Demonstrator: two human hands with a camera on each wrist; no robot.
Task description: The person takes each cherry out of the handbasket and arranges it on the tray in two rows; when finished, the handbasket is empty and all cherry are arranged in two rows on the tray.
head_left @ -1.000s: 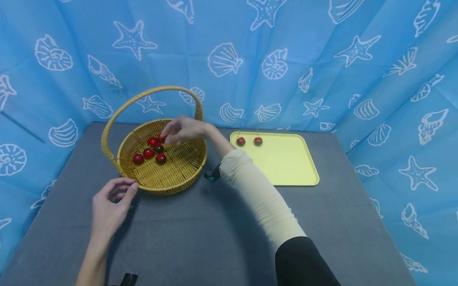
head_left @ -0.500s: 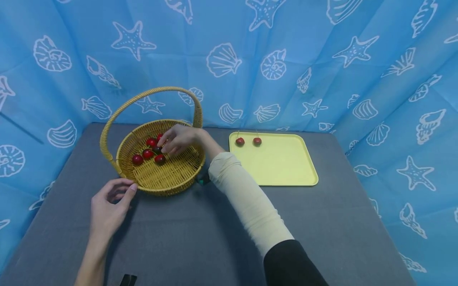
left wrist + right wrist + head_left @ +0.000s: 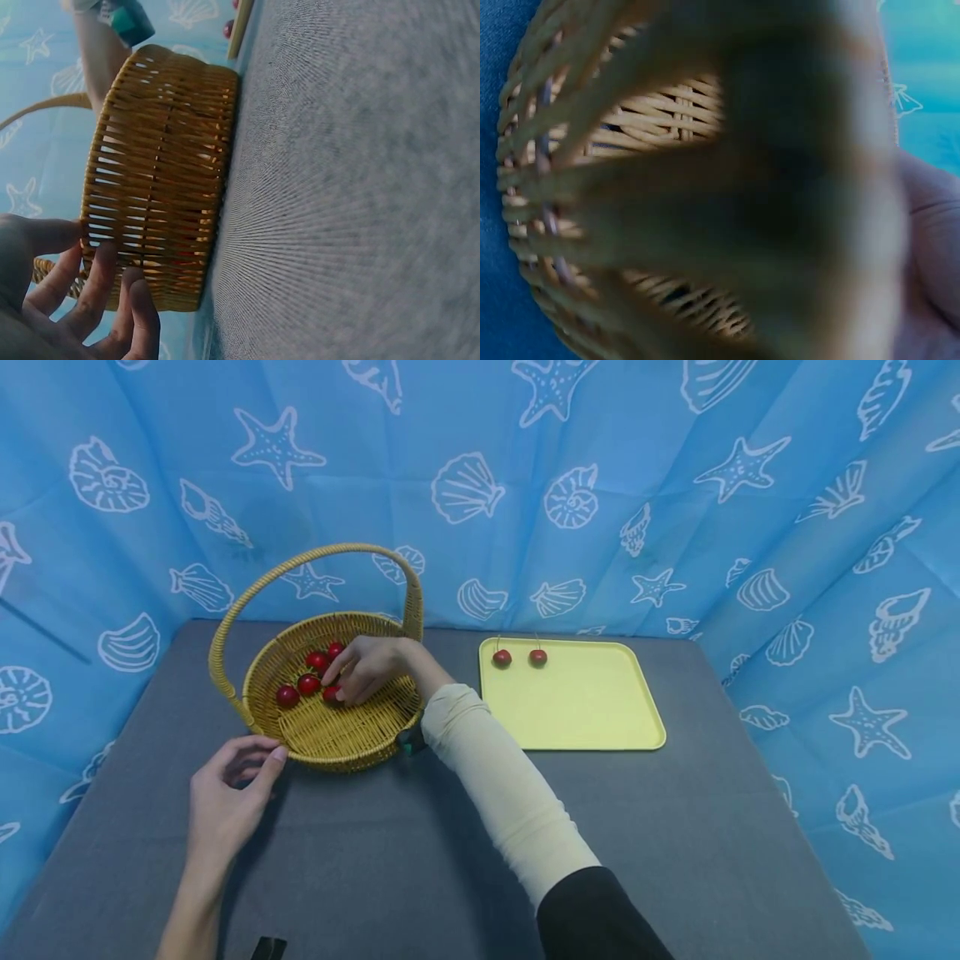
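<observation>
A round woven basket (image 3: 322, 735) with a tall arched handle holds several red cherries (image 3: 287, 697). My left hand (image 3: 232, 793) pinches its near-left rim between thumb and fingers; in the left wrist view the thumb (image 3: 56, 235) lies at the rim and the fingers (image 3: 97, 292) along the wall. My right hand (image 3: 371, 664) reaches down inside the basket, fingertips right at the front cherry (image 3: 332, 695) and partly covering it. A darker cherry beside it is hidden under the fingers. I cannot tell whether the right fingers grip a cherry. Blurred wickerwork fills much of the right wrist view.
To the right, a yellow tray (image 3: 592, 710) bears two cherries with stems, one (image 3: 502, 657) near its back-left corner, the other (image 3: 537, 657) beside it. A grey cloth (image 3: 420, 860) covers the table. A blue shell-print curtain (image 3: 510, 552) hangs behind.
My right hand has let go of a cherry at the back of the group and moved toward the front cherry, lower in the basket. The left hand has stayed at the rim.
</observation>
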